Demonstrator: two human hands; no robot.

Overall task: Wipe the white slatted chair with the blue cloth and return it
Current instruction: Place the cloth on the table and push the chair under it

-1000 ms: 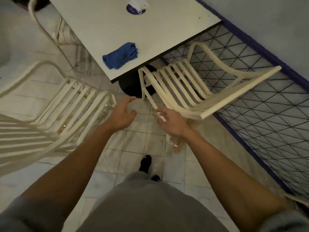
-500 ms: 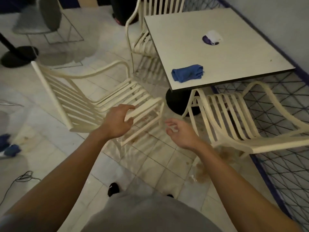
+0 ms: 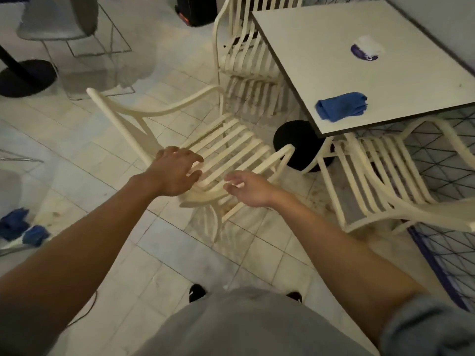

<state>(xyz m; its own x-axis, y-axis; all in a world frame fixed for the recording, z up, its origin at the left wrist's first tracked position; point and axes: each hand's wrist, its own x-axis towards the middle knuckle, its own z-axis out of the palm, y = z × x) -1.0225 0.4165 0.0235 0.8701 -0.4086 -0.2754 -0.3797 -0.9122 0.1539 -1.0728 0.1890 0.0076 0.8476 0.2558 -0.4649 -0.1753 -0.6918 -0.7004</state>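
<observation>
The white slatted chair (image 3: 231, 145) stands on the tiled floor in front of me, beside the table. My left hand (image 3: 177, 170) is spread over the near end of its slats, fingers straight and touching or just above them. My right hand (image 3: 248, 187) hovers palm up at the chair's near edge, fingers loosely bent and holding nothing. The blue cloth (image 3: 341, 106) lies bunched on the near corner of the white table (image 3: 398, 80), out of reach of both hands.
A second slatted chair (image 3: 385, 183) sits at the right under the table, and a third (image 3: 246, 55) behind it. The black table base (image 3: 298, 142), a wire mesh fence (image 3: 452, 227), a grey chair (image 3: 59, 19) and blue items on the floor (image 3: 20, 227) surround me.
My left hand has loosened its grip on the chair's edge and now lies spread over the slats. The right hand has come closer to the chair. The chair has turned.
</observation>
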